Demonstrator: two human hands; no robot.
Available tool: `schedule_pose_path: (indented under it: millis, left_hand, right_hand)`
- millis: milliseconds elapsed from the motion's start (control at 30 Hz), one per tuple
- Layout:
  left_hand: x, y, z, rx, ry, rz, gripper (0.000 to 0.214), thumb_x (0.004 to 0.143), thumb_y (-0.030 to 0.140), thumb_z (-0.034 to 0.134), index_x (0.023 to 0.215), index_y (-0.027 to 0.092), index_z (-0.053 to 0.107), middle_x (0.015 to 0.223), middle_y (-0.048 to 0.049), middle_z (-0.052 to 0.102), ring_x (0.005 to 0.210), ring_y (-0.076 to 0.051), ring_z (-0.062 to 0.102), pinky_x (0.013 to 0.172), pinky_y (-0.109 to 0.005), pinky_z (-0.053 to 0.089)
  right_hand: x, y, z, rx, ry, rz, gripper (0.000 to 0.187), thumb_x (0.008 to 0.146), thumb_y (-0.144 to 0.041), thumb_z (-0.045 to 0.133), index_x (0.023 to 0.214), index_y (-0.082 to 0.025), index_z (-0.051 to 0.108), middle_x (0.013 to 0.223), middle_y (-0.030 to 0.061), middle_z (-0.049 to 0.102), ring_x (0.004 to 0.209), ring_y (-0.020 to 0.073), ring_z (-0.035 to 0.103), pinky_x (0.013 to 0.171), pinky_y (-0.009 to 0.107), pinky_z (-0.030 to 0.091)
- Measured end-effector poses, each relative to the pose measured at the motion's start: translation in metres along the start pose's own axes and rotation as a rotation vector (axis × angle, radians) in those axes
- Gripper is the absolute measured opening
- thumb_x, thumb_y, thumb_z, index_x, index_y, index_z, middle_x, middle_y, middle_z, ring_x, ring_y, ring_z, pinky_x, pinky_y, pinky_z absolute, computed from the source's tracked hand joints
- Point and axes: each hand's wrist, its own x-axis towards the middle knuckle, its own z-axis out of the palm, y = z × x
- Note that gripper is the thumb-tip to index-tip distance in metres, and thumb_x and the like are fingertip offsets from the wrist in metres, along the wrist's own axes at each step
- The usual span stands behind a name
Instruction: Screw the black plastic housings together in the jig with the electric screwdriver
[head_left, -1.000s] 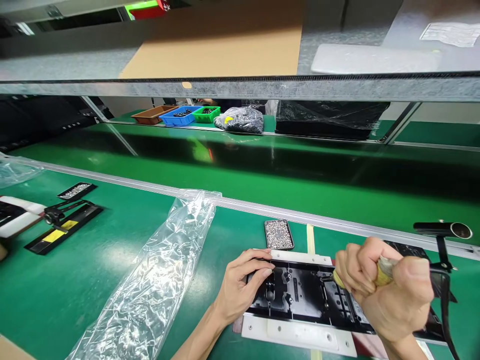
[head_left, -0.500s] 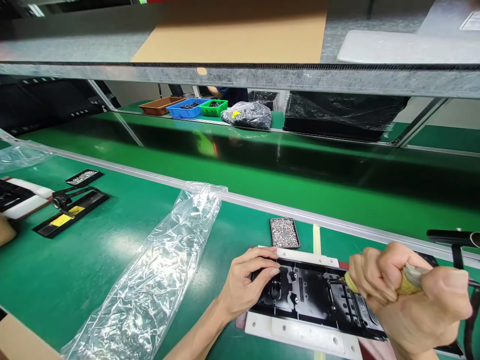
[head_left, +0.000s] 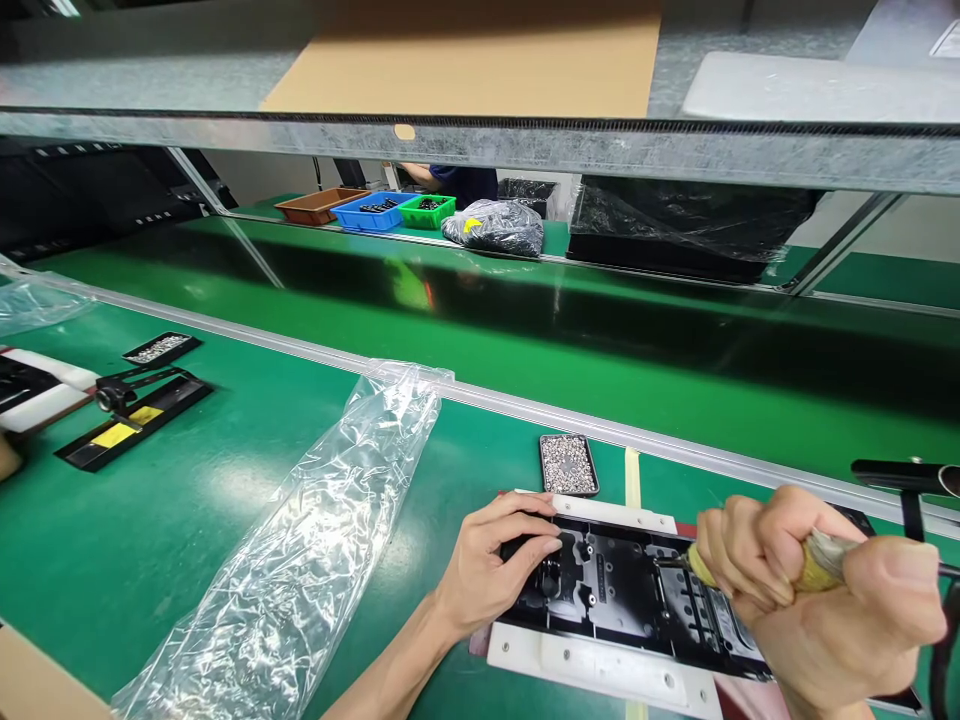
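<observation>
A black plastic panel (head_left: pixel 622 590) lies in a white fixture (head_left: pixel 600 675) on the green bench at the lower right. My left hand (head_left: pixel 491 570) rests on the panel's left end, fingers curled over a small black part (head_left: pixel 525 548) and pressing it down. My right hand (head_left: pixel 817 590) is closed in a fist around a yellow-handled screwdriver (head_left: pixel 814 565), whose tip (head_left: pixel 664 562) touches the panel near its middle. A small black tray of silver screws (head_left: pixel 568 465) sits just behind the fixture.
A long clear plastic bag (head_left: pixel 315 550) lies left of my hands. Far left are another fixture, a black tray and a yellow-labelled holder (head_left: pixel 127 430). A dark conveyor belt (head_left: pixel 525 320) runs behind, with coloured bins (head_left: pixel 367 210) and bagged parts (head_left: pixel 495 228) beyond. A black tool stand (head_left: pixel 911 480) is at right.
The view has shifted slightly up and right. My right hand with the screwdriver has moved a little to the right over the panel. My left hand stays on the panel's left end.
</observation>
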Motion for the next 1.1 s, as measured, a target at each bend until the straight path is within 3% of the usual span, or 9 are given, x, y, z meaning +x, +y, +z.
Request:
schedule_pose_path:
  millis: [1100]
  left_hand:
    - [0.0018, 0.0027, 0.0011, -0.007, 0.010, -0.013, 0.008, 0.097, 0.020, 0.079, 0.100, 0.021, 0.086, 0.108, -0.0096, 0.083, 0.110, -0.026, 0.080, 0.099, -0.041, 0.066]
  right_hand:
    - [-0.0033, -0.0007, -0.0004, -0.047, -0.002, 0.006, 0.066, 0.085, -0.069, 0.069, 0.053, -0.020, 0.039, 0.040, -0.0021, 0.028, 0.036, 0.0100, 0.027, 0.035, 0.026, 0.028]
